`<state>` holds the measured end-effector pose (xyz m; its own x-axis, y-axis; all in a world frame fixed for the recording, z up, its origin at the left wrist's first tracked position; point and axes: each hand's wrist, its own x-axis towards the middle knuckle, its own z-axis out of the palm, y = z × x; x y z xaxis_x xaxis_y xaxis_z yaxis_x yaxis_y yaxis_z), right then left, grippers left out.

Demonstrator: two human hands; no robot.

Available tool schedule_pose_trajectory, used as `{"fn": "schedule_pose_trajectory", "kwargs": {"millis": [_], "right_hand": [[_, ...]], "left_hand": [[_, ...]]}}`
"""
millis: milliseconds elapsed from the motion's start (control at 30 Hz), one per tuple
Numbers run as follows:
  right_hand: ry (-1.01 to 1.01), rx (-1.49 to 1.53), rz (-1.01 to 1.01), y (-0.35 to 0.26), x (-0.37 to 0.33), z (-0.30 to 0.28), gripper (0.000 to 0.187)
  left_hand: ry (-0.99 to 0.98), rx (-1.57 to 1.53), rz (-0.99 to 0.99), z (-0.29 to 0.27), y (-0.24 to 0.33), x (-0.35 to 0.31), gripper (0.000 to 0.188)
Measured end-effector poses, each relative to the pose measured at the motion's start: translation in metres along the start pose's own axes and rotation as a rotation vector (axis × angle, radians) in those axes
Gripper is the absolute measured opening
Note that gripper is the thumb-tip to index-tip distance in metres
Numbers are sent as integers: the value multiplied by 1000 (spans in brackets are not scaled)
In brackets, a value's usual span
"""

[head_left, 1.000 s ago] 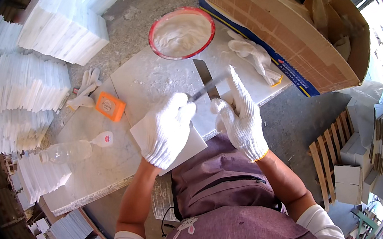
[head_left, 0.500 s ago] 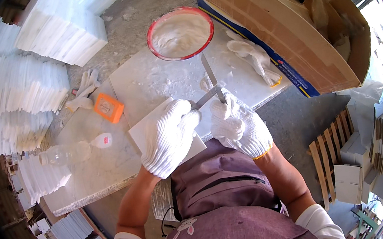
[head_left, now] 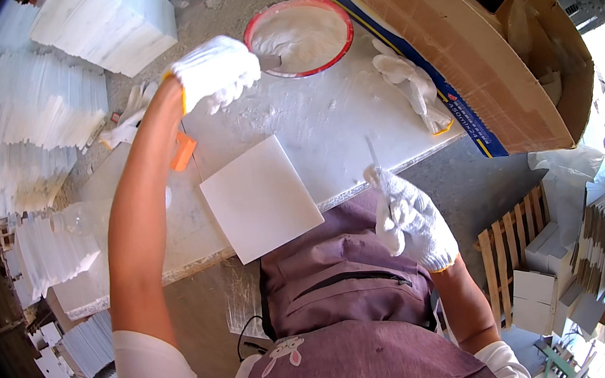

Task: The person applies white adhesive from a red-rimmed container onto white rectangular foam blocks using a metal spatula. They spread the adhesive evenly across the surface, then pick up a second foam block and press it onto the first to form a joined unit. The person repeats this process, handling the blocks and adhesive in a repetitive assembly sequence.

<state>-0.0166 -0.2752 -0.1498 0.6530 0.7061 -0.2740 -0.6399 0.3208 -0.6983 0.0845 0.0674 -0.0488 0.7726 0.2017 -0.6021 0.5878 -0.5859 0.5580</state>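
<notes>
My left hand (head_left: 217,72), in a white knitted glove, is closed around a putty knife (head_left: 270,61). Only the knife's grey blade shows, at the lower left rim of a red-edged bowl (head_left: 302,40) of white paste or powder. My right hand (head_left: 412,220), gloved too, is by the front of my apron, closed on a narrow metal scraper (head_left: 372,151) whose thin blade points upward; its handle is hidden in the fingers. Between my arms a square white tile (head_left: 262,198) lies on the pale work slab (head_left: 309,123), its near corner jutting past the slab's front edge.
An orange block (head_left: 183,152) and a clear plastic bottle (head_left: 77,219) are partly behind my left arm. Loose gloves (head_left: 411,87) lie beside a large cardboard box (head_left: 468,52) at right. Stacks of white tiles (head_left: 25,111) line the left. A wooden pallet (head_left: 512,242) stands at lower right.
My left hand has moved from above the tile, up and left, to the bowl with the putty knife. My right hand has drawn back toward my body with its scraper. The tile now shows whole.
</notes>
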Motion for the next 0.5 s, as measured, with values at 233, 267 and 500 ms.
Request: {"fn": "schedule_pose_trajectory", "kwargs": {"millis": [233, 267, 500], "right_hand": [[-66, -97, 263, 20, -26, 14, 30], [-128, -135, 206, 28, -26, 9, 28], [-481, -316, 54, 37, -4, 8, 27]], "left_hand": [[93, -65, 22, 3, -17, 19, 42], [196, -80, 15, 4, -20, 12, 47], [815, 97, 647, 80, -87, -60, 51]]}}
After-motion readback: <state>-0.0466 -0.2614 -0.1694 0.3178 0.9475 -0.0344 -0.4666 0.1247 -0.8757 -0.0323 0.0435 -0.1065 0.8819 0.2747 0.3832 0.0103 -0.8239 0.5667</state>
